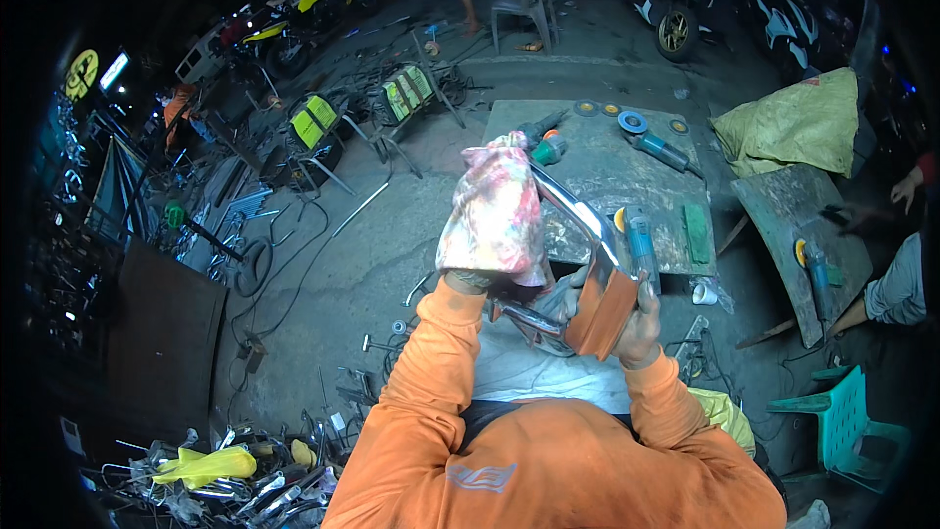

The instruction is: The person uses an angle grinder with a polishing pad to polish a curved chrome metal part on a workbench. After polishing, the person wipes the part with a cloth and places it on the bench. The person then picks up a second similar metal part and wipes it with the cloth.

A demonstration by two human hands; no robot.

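Observation:
A pale cloth (493,211) with pink and red blotches covers my left hand; the wrist shows below it and the fingers are hidden. My right hand (641,328) grips the right side of a polished metal part (599,306), held above my lap. This part has a broad, boxy face that looks orange-brown, perhaps partly from reflecting my sleeves. One shiny tubular arm (573,198) runs up from it to the cloth, another (534,318) lies lower. Grey fabric (558,299) shows between the arms; I cannot tell what it is.
Beyond the part lies a low board (597,152) bearing angle grinders (638,237) and discs. Another person's leg (896,284) is beside a second board (778,206) at right. A green stool (842,426) stands at lower right, a metal scrap pile (255,485) at lower left. Cables (284,309) cross the floor.

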